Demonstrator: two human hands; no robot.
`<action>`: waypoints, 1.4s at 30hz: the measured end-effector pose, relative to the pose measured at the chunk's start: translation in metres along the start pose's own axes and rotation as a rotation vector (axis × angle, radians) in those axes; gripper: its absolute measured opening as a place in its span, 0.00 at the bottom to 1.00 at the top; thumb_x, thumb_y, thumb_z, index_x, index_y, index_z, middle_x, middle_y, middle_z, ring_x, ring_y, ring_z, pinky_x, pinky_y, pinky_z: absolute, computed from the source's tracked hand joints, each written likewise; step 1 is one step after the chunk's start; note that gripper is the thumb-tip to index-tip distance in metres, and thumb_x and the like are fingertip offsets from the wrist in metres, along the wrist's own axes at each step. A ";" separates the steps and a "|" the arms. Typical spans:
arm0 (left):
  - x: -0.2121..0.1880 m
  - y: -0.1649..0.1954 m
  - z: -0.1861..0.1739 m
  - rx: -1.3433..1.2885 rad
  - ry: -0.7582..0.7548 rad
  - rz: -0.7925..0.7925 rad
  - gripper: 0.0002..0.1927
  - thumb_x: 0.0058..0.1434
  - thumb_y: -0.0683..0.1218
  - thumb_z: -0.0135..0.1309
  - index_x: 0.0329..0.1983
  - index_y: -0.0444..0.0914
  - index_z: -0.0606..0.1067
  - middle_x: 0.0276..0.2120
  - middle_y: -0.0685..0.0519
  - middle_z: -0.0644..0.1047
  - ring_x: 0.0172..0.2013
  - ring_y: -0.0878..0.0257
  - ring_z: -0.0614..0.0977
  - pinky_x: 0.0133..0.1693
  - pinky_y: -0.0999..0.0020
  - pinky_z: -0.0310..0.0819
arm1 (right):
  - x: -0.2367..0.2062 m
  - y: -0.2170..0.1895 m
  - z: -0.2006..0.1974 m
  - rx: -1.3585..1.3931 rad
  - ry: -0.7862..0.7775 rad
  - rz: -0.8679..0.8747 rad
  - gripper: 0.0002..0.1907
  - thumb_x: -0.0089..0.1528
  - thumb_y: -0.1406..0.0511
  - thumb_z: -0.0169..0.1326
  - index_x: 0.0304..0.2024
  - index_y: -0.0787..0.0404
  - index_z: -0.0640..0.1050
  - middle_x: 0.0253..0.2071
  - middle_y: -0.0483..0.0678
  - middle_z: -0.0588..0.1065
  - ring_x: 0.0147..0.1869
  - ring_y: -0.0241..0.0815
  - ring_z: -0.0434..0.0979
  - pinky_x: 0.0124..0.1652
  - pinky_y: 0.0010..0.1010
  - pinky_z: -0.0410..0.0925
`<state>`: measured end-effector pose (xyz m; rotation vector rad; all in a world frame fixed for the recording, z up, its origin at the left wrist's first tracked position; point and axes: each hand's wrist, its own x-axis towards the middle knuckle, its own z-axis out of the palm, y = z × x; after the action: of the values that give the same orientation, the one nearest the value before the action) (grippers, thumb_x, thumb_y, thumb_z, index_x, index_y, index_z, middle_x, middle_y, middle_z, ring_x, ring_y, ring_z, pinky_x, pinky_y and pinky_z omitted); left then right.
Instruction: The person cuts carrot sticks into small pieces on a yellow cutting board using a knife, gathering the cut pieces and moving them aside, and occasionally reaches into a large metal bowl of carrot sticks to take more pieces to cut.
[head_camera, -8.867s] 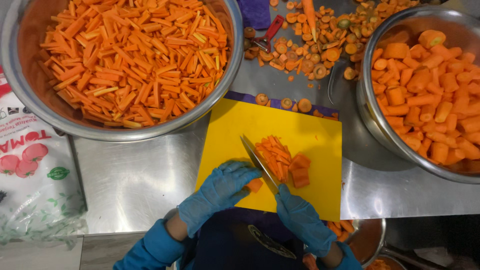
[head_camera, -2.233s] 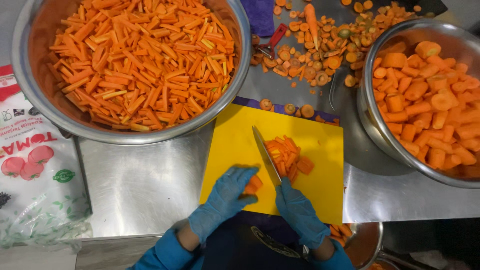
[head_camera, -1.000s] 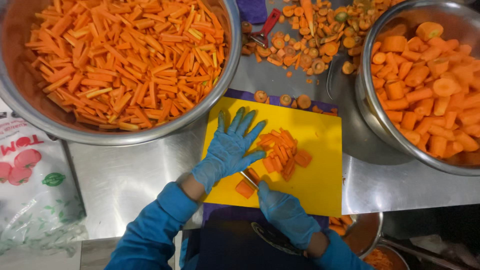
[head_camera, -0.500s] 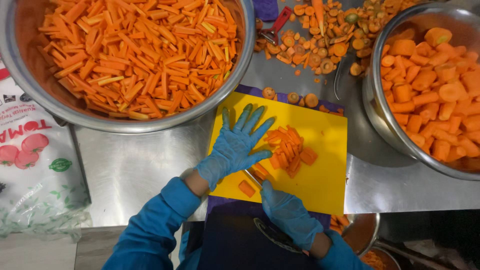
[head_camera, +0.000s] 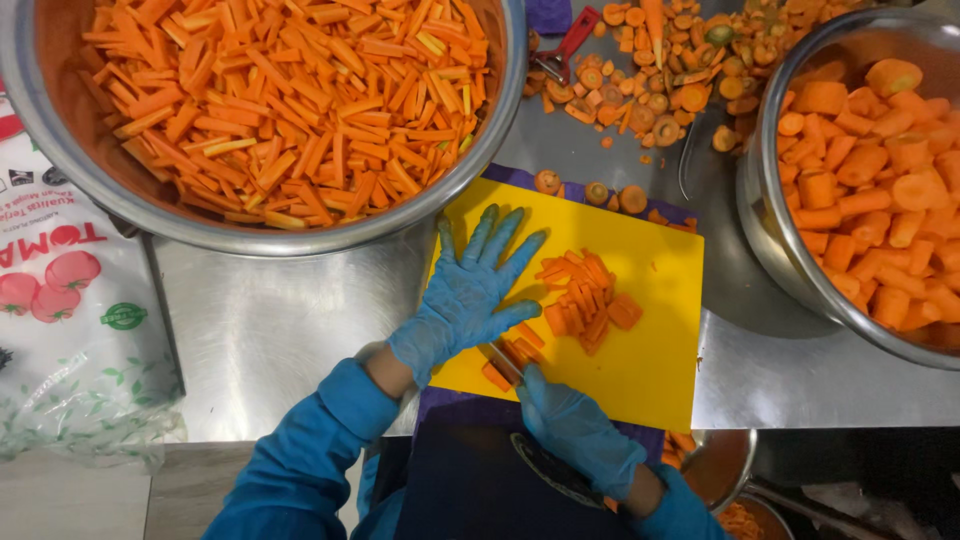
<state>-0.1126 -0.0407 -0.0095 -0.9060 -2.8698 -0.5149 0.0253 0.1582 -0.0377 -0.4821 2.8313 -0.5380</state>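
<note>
The left hand (head_camera: 468, 298) lies flat, fingers spread, on the yellow plastic cutting board (head_camera: 655, 350) just left of the orange carrot sticks (head_camera: 588, 303), while the right hand (head_camera: 570, 425) grips a mostly hidden steel knife (head_camera: 503, 362) at the near edge, whose blade could nick the left palm.

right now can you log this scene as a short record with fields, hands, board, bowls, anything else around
left hand: blue-gloved left hand, fingers spread flat on the yellow plastic cutting board
right hand: blue-gloved right hand gripping a knife handle; blade mostly hidden under the left hand
on board: pile of cut orange carrot sticks
left bowl: large steel bowl full of carrot sticks
right bowl: second steel bowl holding chunky carrot pieces
behind board: carrot ends and peelings, red-handled peeler
far left: printed plastic bag
</note>
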 end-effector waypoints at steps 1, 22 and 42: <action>0.000 -0.001 -0.001 -0.026 0.011 -0.012 0.49 0.61 0.73 0.43 0.80 0.50 0.47 0.77 0.44 0.46 0.76 0.40 0.44 0.65 0.21 0.28 | -0.001 0.002 -0.006 0.040 0.030 -0.047 0.08 0.65 0.62 0.51 0.36 0.59 0.70 0.18 0.57 0.71 0.20 0.58 0.74 0.21 0.49 0.64; 0.025 0.040 -0.057 -0.479 0.188 0.255 0.17 0.58 0.49 0.63 0.51 0.45 0.77 0.45 0.53 0.80 0.45 0.54 0.82 0.45 0.56 0.77 | 0.008 0.038 -0.008 0.029 0.242 0.041 0.16 0.65 0.61 0.54 0.50 0.67 0.76 0.22 0.60 0.73 0.24 0.60 0.75 0.25 0.51 0.65; 0.009 0.037 -0.034 -0.609 -0.594 0.223 0.27 0.62 0.47 0.56 0.66 0.52 0.71 0.46 0.49 0.82 0.43 0.51 0.85 0.45 0.58 0.78 | -0.024 0.073 0.007 0.140 0.405 -0.034 0.21 0.65 0.63 0.54 0.55 0.74 0.73 0.28 0.61 0.75 0.29 0.59 0.76 0.28 0.49 0.67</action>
<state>-0.0998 -0.0192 0.0351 -1.6942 -3.0678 -1.3329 0.0290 0.2282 -0.0690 -0.4361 3.1347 -0.9283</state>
